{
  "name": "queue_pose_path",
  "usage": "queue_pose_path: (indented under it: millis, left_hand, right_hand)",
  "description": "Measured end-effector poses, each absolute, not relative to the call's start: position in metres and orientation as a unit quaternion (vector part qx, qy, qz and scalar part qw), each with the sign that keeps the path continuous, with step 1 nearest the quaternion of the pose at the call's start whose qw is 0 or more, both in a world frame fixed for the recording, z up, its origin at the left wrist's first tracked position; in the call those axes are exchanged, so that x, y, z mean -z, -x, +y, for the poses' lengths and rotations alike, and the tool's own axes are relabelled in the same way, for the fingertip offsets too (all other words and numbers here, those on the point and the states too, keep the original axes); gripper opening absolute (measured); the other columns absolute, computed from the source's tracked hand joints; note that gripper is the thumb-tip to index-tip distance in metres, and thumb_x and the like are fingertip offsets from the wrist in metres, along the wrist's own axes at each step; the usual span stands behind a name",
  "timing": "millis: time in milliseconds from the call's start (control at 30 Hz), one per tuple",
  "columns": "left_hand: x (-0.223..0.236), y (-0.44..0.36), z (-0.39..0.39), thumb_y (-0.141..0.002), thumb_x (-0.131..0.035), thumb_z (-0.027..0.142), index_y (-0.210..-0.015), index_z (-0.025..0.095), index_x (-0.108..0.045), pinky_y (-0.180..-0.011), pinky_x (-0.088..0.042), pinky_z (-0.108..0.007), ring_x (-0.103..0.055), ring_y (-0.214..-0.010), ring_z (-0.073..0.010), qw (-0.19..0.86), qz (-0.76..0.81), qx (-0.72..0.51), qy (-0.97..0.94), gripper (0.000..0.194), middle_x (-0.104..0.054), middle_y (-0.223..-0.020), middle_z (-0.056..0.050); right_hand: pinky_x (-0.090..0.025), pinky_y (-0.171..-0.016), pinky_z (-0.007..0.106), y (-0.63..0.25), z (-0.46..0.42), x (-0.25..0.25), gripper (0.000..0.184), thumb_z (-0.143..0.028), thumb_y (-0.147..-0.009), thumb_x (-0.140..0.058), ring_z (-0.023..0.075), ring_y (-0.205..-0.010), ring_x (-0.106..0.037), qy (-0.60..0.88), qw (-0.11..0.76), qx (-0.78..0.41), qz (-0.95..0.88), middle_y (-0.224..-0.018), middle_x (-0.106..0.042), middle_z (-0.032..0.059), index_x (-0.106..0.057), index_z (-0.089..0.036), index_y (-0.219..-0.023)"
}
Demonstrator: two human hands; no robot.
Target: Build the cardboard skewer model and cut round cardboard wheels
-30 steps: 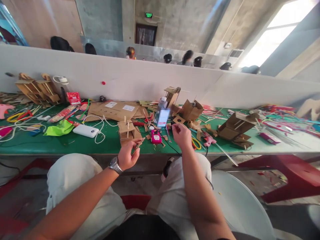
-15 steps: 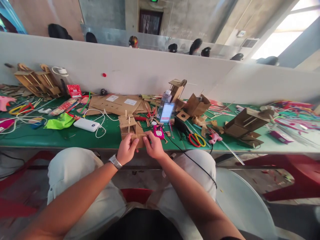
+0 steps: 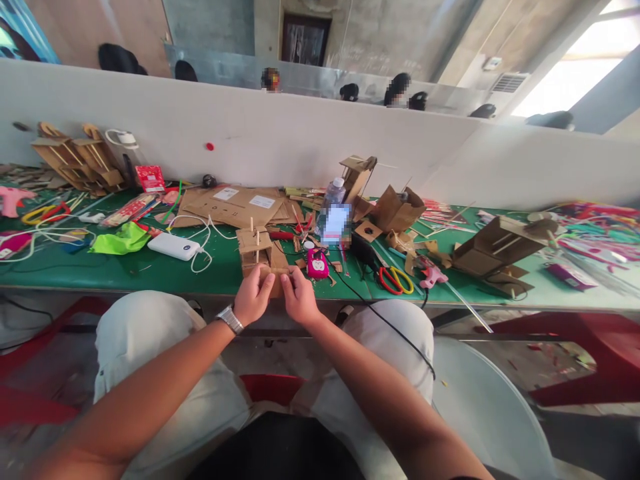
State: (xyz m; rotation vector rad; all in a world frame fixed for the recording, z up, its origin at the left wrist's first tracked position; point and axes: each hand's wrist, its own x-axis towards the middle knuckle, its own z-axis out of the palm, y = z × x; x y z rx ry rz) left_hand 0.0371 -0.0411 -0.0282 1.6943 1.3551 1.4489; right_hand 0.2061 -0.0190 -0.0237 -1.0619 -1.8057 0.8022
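Near the front edge of the green table stands a small cardboard box model point(image 3: 255, 248) with thin wooden sticks through it. A cardboard flap point(image 3: 278, 262) at its near right side sits between my two hands. My left hand point(image 3: 254, 293) grips the flap's left part, thumb on top, a metal watch on the wrist. Closed on the right part is my right hand point(image 3: 300, 293), its thumb pressed on the near face. The undersides of my fingers are hidden. Just right of the hands lies a pink device point(image 3: 317, 264) with a white face.
A white power bank point(image 3: 173, 247) with cables lies left. To the right are scissors point(image 3: 395, 280), a pink glue gun point(image 3: 431, 275) and another cardboard model point(image 3: 500, 247). A phone point(image 3: 336, 223) leans by a bottle point(image 3: 335, 191). A black cable hangs over my right knee.
Both hands stay on the cardboard flap. My right hand has shifted slightly left and down, closer to my left. The view has moved a little.
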Motion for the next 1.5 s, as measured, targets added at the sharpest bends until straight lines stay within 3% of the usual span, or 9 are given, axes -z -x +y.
queue_pose_path:
  millis: [100, 267, 433, 567, 733, 1033, 1500]
  left_hand:
    - [0.029, -0.035, -0.04, -0.107, -0.059, 0.059, -0.113, 0.022, -0.061, -0.062, -0.056, -0.03, -0.072, -0.071, -0.0215, 0.254, 0.504, -0.537, -0.628, 0.038, -0.073, -0.084, -0.005]
    - [0.029, -0.036, -0.042, -0.108, -0.058, 0.056, -0.125, 0.02, -0.058, -0.062, -0.057, -0.03, -0.07, -0.068, -0.0193, 0.261, 0.489, -0.538, -0.635, 0.041, -0.074, -0.092, -0.007]
    - [0.025, -0.04, -0.042, -0.092, -0.081, 0.055, -0.153, 0.02, -0.039, -0.075, -0.066, -0.035, -0.081, -0.093, -0.0258, 0.303, 0.431, -0.548, -0.65, 0.083, -0.075, -0.124, -0.017]
    - [0.025, -0.041, -0.04, -0.084, -0.091, 0.052, -0.151, 0.021, -0.04, -0.076, -0.067, -0.036, -0.083, -0.095, -0.0289, 0.34, 0.412, -0.544, -0.646, 0.09, -0.079, -0.117, -0.016]
    - [0.029, -0.038, -0.039, -0.076, -0.097, 0.057, -0.14, 0.02, -0.048, -0.069, -0.064, -0.034, -0.081, -0.089, -0.0291, 0.283, 0.463, -0.528, -0.653, 0.088, -0.079, -0.107, -0.013]
    - [0.022, -0.037, -0.043, -0.075, -0.095, 0.063, -0.135, 0.022, -0.054, -0.053, -0.048, -0.026, -0.063, -0.057, -0.0172, 0.233, 0.476, -0.518, -0.671, 0.084, -0.071, -0.074, 0.002]
    - [0.024, -0.036, -0.043, -0.075, -0.096, 0.063, -0.135, 0.02, -0.055, -0.055, -0.043, -0.026, -0.055, -0.056, -0.0152, 0.238, 0.484, -0.507, -0.673, 0.084, -0.068, -0.073, 0.003]
  right_hand:
    - [-0.038, -0.061, 0.029, -0.205, -0.019, 0.023, 0.034, -0.054, -0.109, -0.048, 0.0195, -0.067, -0.061, 0.424, 0.44, -0.337, -0.716, -0.08, -0.068, 0.0026, -0.061, -0.023, -0.111]
    - [-0.041, -0.06, 0.028, -0.202, -0.016, 0.023, 0.04, -0.061, -0.108, -0.047, 0.0184, -0.067, -0.057, 0.415, 0.458, -0.371, -0.694, -0.077, -0.065, 0.001, -0.06, -0.023, -0.105]
    - [-0.047, -0.066, 0.029, -0.204, -0.009, 0.014, 0.044, -0.065, -0.107, -0.043, 0.0195, -0.075, -0.057, 0.414, 0.493, -0.391, -0.658, -0.084, -0.063, 0.0027, -0.058, -0.024, -0.1]
    - [-0.048, -0.067, 0.029, -0.207, -0.006, 0.01, 0.046, -0.067, -0.105, -0.044, 0.0193, -0.076, -0.057, 0.418, 0.504, -0.403, -0.639, -0.085, -0.062, 0.0026, -0.057, -0.024, -0.098]
    - [-0.045, -0.065, 0.029, -0.209, -0.008, 0.008, 0.045, -0.066, -0.104, -0.046, 0.0189, -0.073, -0.053, 0.427, 0.507, -0.399, -0.634, -0.08, -0.057, 0.001, -0.058, -0.024, -0.094]
    - [-0.045, -0.066, 0.03, -0.207, -0.013, 0.004, 0.039, -0.058, -0.106, -0.047, 0.0198, -0.074, -0.055, 0.426, 0.516, -0.377, -0.641, -0.081, -0.062, 0.0025, -0.061, -0.023, -0.094]
    - [-0.042, -0.064, 0.029, -0.208, -0.012, 0.007, 0.045, -0.064, -0.105, -0.049, 0.0182, -0.073, -0.051, 0.414, 0.53, -0.388, -0.63, -0.079, -0.059, 0.0013, -0.058, -0.023, -0.091]
